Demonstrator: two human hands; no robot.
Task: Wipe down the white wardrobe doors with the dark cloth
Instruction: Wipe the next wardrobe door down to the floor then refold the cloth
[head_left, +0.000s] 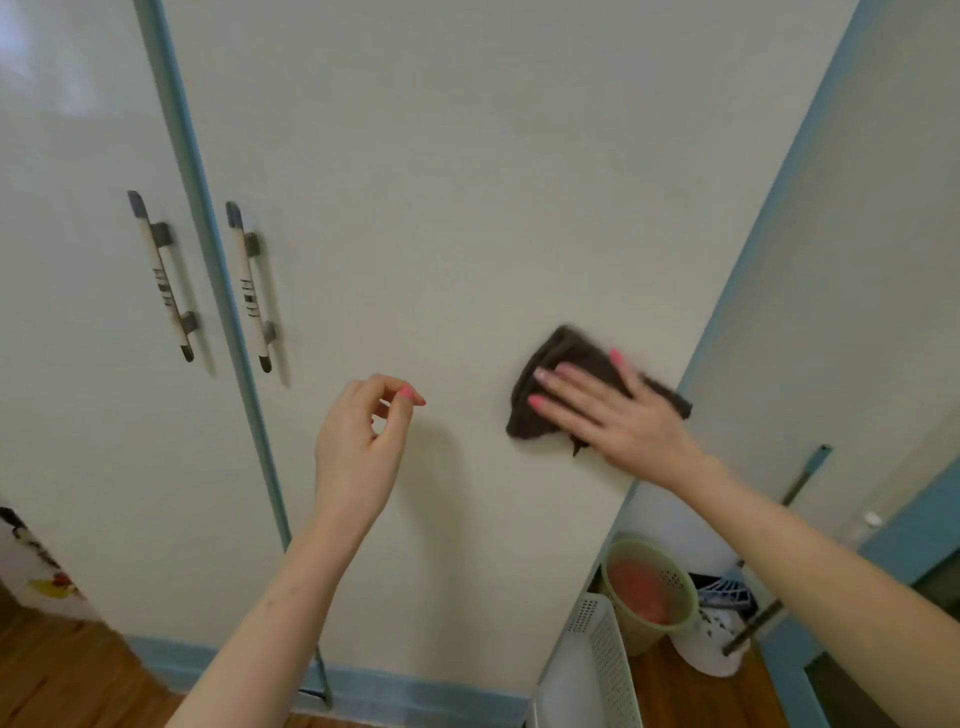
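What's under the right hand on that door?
The dark cloth, pressed flat against the white wardrobe door by the right hand. The door surface beneath the cloth is covered, so its cleanliness cannot be seen.

a home bedroom: white wardrobe doors (467, 208) with blue trim, wood floor (62, 670), plastic laundry baskets (649, 587).

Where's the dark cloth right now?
In the head view, the dark cloth is pressed flat under the right hand against the right wardrobe door, near its right edge.
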